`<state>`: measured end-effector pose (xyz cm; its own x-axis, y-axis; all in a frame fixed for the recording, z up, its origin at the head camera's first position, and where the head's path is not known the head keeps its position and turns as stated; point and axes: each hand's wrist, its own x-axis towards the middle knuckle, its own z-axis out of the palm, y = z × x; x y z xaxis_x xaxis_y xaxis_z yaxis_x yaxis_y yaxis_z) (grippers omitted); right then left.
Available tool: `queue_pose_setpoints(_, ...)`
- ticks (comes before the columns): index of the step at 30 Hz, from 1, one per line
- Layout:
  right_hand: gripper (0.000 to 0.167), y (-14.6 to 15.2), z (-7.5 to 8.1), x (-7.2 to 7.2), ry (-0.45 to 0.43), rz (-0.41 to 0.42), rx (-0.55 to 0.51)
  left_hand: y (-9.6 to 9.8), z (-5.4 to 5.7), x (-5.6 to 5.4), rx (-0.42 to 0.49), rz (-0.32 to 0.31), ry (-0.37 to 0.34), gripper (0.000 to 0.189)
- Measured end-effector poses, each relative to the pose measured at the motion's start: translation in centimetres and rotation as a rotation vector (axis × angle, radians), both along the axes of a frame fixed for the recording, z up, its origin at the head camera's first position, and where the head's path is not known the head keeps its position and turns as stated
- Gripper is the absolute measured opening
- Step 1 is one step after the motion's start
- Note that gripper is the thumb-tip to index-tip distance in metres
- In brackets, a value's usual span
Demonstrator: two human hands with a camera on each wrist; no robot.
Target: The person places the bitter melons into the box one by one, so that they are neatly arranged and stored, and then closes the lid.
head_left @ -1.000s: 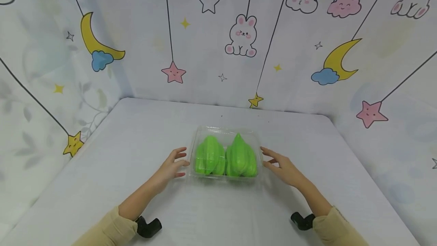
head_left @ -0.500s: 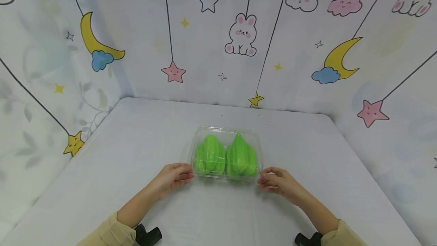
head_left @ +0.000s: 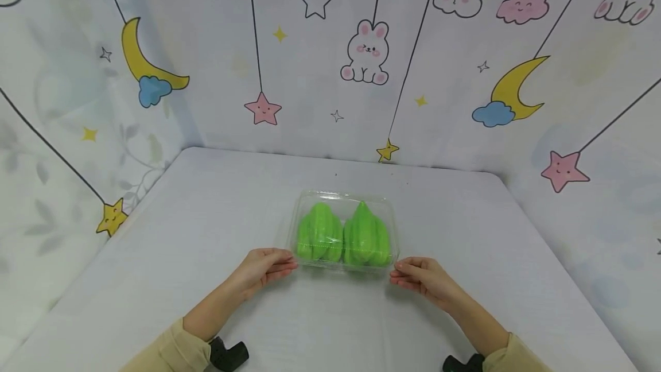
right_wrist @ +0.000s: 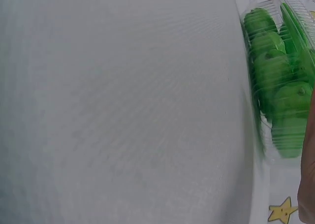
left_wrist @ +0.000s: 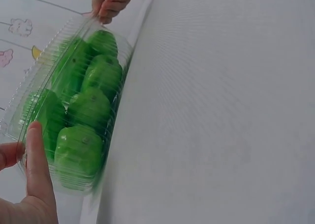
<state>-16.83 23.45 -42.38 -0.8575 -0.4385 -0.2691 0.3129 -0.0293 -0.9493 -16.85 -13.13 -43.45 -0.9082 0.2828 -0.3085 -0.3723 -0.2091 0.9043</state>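
Note:
A clear plastic clamshell box [head_left: 345,266] stands on the table with its lid down. Through its ribbed walls show green, lobed fruits [head_left: 320,233] that look like star fruit, side by side. My left hand [head_left: 264,268] pinches the rim at the box's near left corner between thumb and fingers; the left wrist view shows the left thumb [left_wrist: 38,160] along the rim's edge. At the near right corner my right hand [head_left: 426,281] pinches the rim in the same way. Only a strip of the right hand [right_wrist: 307,170] enters the right wrist view.
A white cloth covers the table [head_left: 341,326]. Behind it hangs a printed backdrop [head_left: 310,62] with moons, stars and rabbits. Black wrist mounts [head_left: 229,355] hang below both beige sleeves [head_left: 167,352].
Both hands have come from the box's sides down to its near corners, and their fingers have closed on the rim. The box has shifted very slightly to the right.

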Motion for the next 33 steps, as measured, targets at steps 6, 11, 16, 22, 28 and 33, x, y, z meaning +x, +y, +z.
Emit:
queue_pose_setpoints(6,0.009,-0.4,0.2,0.4,0.031,-0.038,-0.007,0.2,-0.1,0.0,0.005,0.008,0.012,0.038)
queue_pose_setpoints(11,0.011,-0.8,0.1,0.7,0.033,-0.086,-0.014,0.3,-0.6,0.0,0.007,0.012,0.011,0.037)
queue_pose_setpoints(16,0.011,-0.6,0.1,0.8,-0.003,-0.111,-0.028,0.5,-0.6,0.1,0.004,0.019,0.009,0.039)
queue_pose_setpoints(22,0.008,-0.1,0.1,0.7,-0.049,-0.081,-0.040,0.8,-0.3,0.2,0.011,0.020,0.019,0.042)
queue_pose_setpoints(28,0.012,0.5,0.3,0.6,-0.077,0.009,-0.040,0.8,-0.4,0.3,0.011,0.010,0.026,0.042)
queue_pose_setpoints(33,0.053,1.4,1.8,0.2,-0.008,0.072,0.163,0.7,0.2,0.3,-0.124,0.031,0.057,0.043)
